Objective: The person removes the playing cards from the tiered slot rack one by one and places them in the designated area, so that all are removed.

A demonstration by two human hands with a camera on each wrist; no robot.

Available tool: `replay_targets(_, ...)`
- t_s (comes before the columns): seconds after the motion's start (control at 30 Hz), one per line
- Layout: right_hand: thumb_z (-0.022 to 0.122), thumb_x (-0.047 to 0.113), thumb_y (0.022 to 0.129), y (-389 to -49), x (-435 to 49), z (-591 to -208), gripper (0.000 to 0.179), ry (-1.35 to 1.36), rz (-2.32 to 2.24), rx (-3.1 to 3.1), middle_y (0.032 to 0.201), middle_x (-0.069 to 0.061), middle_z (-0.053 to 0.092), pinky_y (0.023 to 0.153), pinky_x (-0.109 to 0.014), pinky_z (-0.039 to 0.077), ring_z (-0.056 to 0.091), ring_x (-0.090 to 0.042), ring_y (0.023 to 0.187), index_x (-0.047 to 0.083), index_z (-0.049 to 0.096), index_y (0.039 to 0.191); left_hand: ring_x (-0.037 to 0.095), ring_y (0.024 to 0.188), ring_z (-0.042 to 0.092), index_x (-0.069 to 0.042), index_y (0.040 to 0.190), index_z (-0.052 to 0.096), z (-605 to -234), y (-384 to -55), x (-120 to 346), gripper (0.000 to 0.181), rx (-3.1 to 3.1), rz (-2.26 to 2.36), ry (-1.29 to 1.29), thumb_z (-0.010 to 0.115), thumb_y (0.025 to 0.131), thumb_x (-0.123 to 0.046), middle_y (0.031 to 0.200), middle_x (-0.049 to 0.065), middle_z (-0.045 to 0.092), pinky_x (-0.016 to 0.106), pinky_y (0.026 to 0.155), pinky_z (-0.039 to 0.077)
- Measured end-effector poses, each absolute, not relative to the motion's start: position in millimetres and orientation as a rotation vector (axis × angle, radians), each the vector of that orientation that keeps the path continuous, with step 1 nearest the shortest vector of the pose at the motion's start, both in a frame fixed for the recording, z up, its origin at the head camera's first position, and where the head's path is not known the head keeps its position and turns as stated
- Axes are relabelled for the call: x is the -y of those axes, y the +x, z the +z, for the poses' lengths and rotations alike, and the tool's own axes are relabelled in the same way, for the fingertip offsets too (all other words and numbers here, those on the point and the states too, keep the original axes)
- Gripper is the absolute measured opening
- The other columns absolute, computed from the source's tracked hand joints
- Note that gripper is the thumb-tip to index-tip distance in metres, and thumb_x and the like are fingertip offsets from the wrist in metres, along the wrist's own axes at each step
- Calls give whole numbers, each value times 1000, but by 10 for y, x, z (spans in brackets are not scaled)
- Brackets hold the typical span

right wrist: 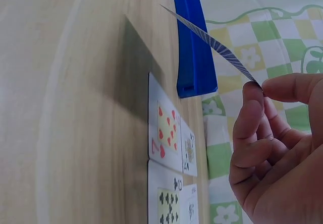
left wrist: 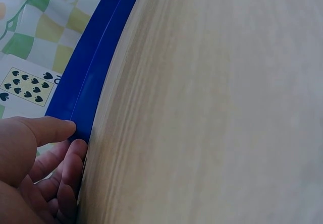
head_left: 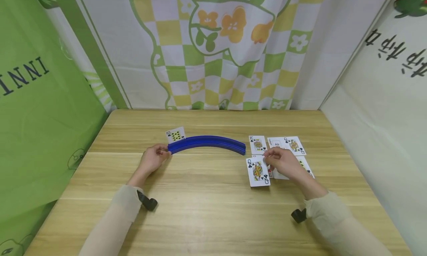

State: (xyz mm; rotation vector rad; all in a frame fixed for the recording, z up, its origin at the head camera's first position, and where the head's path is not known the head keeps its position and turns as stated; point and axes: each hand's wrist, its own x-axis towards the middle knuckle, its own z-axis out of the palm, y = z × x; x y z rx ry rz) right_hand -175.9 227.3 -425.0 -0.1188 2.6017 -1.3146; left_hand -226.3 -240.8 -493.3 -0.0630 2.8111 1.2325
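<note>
A curved blue card holder point(head_left: 207, 140) lies on the table, bowing away from me. My left hand point(head_left: 154, 160) pinches its left end between thumb and fingers, seen close in the left wrist view. A ten of spades point(head_left: 175, 134) stands in the holder near that end. My right hand point(head_left: 285, 163) pinches a queen of clubs point(head_left: 258, 171) by its upper right corner. The queen is raised off the table and tilted; its patterned back point(right wrist: 224, 52) shows edge-on in the right wrist view. Under and beside that hand lie several face-up cards, partly hidden, including a seven of hearts point(right wrist: 165, 128).
A king point(head_left: 258, 145) lies right of the holder, with another queen point(head_left: 294, 145) farther right. A nine of clubs point(right wrist: 167, 199) borders the seven. The wooden table point(head_left: 207, 211) meets a patterned curtain point(head_left: 230, 81) at the back; cloth walls flank both sides.
</note>
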Motion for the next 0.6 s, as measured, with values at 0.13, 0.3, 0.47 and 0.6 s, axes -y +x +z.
replay_targets(0.13,63,20,94,-1723,-2301,-4251,29,-99,-1278,-2606,78,-4,73,64,-28,43,64,-18,72,0,64,116,27,95,64,-4,122,65,-4936,-2266,2406,36,-2804,1232,-68,67,94,-27,106,16,71,27,71,47)
replay_targets(0.3,63,20,94,-1676,-2325,-4256,27,-83,-1261,-2592,75,-3,71,60,-27,41,63,-18,71,1,64,114,27,95,64,-4,122,64,-4945,-2269,2405,36,-2807,1227,-66,67,94,-27,107,16,71,27,70,47)
replay_targets(0.47,62,20,94,-1635,-2351,-4273,28,-72,-1272,-2552,77,-2,71,66,-28,44,63,-17,72,0,64,114,27,96,64,-4,122,65,-4947,-2269,2404,35,-2815,1227,-72,67,94,-26,107,16,71,27,70,47)
replay_targets(0.6,63,19,94,-1605,-2379,-4302,28,-82,-1260,-2541,80,-3,71,69,-32,48,63,-19,74,-1,65,113,26,96,64,-4,122,65,-4947,-2270,2401,35,-2820,1220,-72,68,95,-26,106,16,71,26,71,46)
